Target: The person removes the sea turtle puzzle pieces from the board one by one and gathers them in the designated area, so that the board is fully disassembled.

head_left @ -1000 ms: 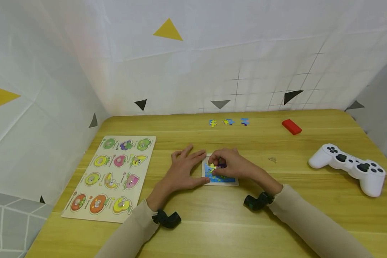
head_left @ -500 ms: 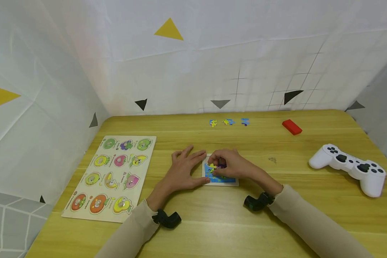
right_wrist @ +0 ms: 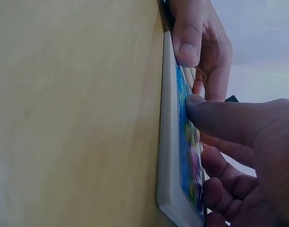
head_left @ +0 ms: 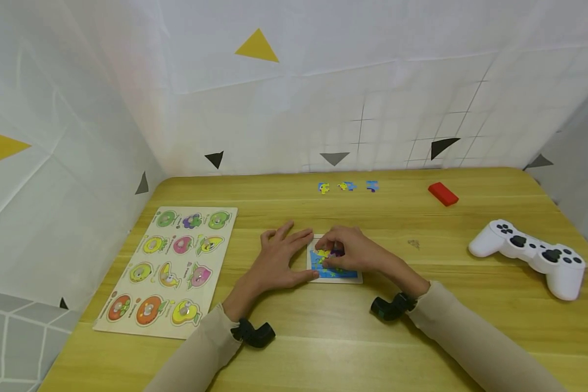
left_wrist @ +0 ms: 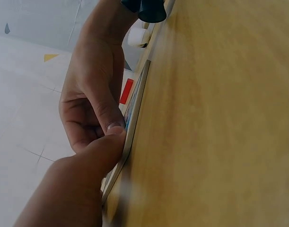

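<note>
A small square jigsaw puzzle tray [head_left: 343, 281] with a pale rim and a blue, yellow and purple picture lies on the table before me. My left hand [head_left: 280, 258] is spread at its left side, the thumb resting on the near left corner and the index finger at the far left corner. Over the picture, my right hand [head_left: 350, 247] pinches a yellow and blue puzzle piece [head_left: 322, 253] between thumb and fingers, close on the tray's left part. In the right wrist view, the right thumb [right_wrist: 203, 111] lies low on the picture; the piece is mostly hidden by the fingers.
Several loose puzzle pieces, one a blue piece [head_left: 372, 186], lie at the table's back edge. A red block [head_left: 443, 194] is back right, with a white game controller [head_left: 529, 253] nearer. A wooden fruit puzzle board [head_left: 176, 272] lies at the left. White cloth [head_left: 284, 109] rises behind.
The right fingertips shift slightly over the tray, and the pinched piece appears to sit a little lower. The left hand stays where it was.
</note>
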Motion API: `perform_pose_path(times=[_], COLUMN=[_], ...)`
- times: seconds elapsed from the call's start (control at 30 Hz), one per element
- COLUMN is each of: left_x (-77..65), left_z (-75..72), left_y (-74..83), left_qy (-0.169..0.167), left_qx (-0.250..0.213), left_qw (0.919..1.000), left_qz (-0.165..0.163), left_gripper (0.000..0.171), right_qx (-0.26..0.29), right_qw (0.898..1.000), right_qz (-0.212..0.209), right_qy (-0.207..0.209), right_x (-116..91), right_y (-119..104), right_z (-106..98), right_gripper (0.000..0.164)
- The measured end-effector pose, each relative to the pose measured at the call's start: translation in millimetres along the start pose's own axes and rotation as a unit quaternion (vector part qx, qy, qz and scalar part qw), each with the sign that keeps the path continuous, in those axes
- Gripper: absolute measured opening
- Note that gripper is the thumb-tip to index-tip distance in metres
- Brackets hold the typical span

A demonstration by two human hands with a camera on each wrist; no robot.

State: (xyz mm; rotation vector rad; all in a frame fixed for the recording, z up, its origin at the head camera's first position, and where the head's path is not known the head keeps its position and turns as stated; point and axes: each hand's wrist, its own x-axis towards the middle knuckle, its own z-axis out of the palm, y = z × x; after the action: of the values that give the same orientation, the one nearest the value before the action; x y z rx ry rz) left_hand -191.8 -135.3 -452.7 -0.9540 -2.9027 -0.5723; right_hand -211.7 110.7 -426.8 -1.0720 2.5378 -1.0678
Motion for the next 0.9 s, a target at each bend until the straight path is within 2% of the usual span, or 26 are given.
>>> perform_pose_path(times=[0.4, 0.6, 0.9], left_x=[-0.5, -1.0, -1.6], left_z=[-0.4, -0.6, 1.4], left_y=[0.9, 1.0, -0.1], left_qy=[0.007, 0.011, 0.012], left_qx=[0.001, 0.002, 0.004], left_qw=[1.0000, 0.9999, 0.9999], left_qz=[0.005, 0.007, 0.011], left_gripper=[0.086, 0.086, 0.085], right_qx=[-0.008, -0.018, 0.004], right_qw=[1.000, 1.000, 0.999], right_qz=[-0.008, -0.024, -0.035], right_qy=[-0.005, 0.000, 0.003], right_x=[0.8, 1.5, 0.8], right_y=[1.3, 0.8, 2.9], right_z=[-0.8, -2.1, -4.2], right_gripper=[0.021, 0.021, 0.025])
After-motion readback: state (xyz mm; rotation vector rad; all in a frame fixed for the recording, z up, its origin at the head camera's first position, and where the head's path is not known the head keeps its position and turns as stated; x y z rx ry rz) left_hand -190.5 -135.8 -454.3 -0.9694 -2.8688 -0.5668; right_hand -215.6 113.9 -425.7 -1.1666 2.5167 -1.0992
